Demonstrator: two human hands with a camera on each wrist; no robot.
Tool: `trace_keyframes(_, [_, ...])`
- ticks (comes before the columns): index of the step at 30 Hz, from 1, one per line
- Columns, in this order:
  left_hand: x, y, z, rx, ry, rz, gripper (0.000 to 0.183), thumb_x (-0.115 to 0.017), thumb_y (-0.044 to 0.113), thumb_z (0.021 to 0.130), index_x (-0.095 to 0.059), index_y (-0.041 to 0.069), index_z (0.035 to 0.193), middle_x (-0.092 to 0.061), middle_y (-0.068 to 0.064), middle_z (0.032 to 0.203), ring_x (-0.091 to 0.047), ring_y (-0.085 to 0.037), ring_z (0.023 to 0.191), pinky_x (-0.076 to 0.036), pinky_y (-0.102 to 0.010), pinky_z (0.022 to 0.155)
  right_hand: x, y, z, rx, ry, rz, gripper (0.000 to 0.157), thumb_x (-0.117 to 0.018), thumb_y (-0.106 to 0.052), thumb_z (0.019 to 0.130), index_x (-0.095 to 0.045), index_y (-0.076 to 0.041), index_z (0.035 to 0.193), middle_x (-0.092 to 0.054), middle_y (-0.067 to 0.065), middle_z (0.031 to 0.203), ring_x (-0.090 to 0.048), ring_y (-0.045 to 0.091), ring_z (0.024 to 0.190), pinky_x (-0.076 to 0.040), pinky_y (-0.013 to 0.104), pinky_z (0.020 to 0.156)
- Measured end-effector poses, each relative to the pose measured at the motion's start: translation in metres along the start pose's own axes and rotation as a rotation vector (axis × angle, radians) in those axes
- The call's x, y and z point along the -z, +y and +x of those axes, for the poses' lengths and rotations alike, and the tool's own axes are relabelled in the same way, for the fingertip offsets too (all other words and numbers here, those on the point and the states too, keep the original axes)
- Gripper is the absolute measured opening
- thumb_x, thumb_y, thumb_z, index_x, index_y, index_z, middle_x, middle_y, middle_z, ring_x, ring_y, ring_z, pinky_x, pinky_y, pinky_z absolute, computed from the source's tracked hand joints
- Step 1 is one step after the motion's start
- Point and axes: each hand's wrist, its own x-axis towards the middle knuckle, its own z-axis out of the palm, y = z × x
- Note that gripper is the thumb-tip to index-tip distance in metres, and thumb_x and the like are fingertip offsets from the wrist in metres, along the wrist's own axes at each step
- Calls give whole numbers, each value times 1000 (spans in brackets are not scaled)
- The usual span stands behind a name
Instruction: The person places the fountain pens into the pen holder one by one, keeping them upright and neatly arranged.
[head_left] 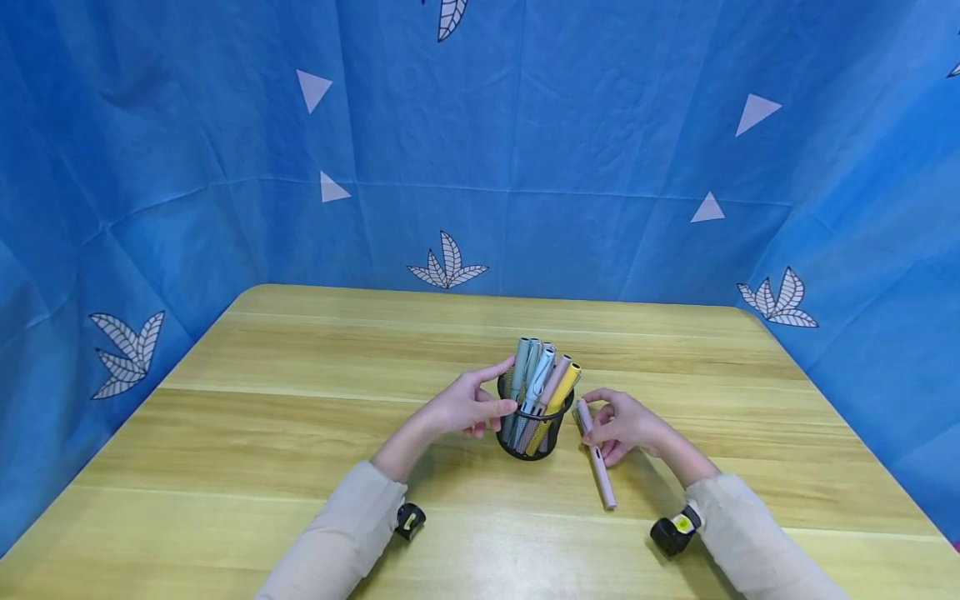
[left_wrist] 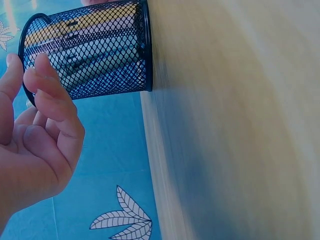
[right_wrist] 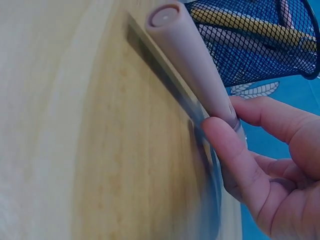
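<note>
A black mesh pen holder (head_left: 558,427) stands upright on the table with several pens inside, among them grey-green, light blue, pale purple and yellow ones. My left hand (head_left: 474,402) holds it from the left, thumb at the front of the rim and index finger along the far side. In the left wrist view, the thumb and fingers of the left hand (left_wrist: 47,135) lie against the mesh near the rim. To the right of the holder, my right hand (head_left: 624,427) pinches a pale pink pen (head_left: 602,475) between thumb and fingers, tilted and apart from the holder.
The wooden table (head_left: 300,450) spreads out around both hands. A blue cloth (head_left: 570,108) with white leaves and triangles hangs behind and beside it. Small black cameras (head_left: 671,536) sit at both wrists.
</note>
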Motion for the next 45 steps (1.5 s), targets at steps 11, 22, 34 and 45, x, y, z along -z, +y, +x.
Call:
trace_keyframes(11, [0, -1, 0, 6, 4, -2, 70, -60, 21, 86, -20, 34, 142, -57, -29, 72, -43, -15, 40, -34, -22, 37, 3, -6, -4, 19, -3, 34, 70, -64, 7, 72, -26, 6, 131, -48, 17, 87, -56, 20, 51, -52, 38, 51])
trace_keyframes(22, [0, -2, 0, 7, 0, -1, 70, -60, 21, 86, -20, 34, 142, -56, -32, 76, -43, -14, 40, -34, -23, 38, 8, -15, -10, 73, 9, 64, 76, -61, 8, 75, -18, 3, 138, -49, 16, 88, -57, 20, 54, -52, 38, 53])
trace_keyframes(34, [0, -1, 1, -14, -14, -15, 69, -59, 19, 87, -20, 32, 142, -57, -29, 71, -43, -15, 39, -32, -25, 38, 10, -22, -13, 113, 12, 133, 77, -57, 8, 73, -17, 2, 138, -47, 17, 90, -58, 21, 58, -52, 40, 57])
trace_keyframes(45, [1, -1, 1, 0, -16, -12, 69, -58, 19, 88, -19, 33, 142, -56, -35, 76, -43, -16, 39, -32, -24, 37, 13, -31, -19, 163, 14, 170, 76, -56, 7, 76, -18, -5, 141, -45, 19, 93, -59, 22, 61, -52, 42, 60])
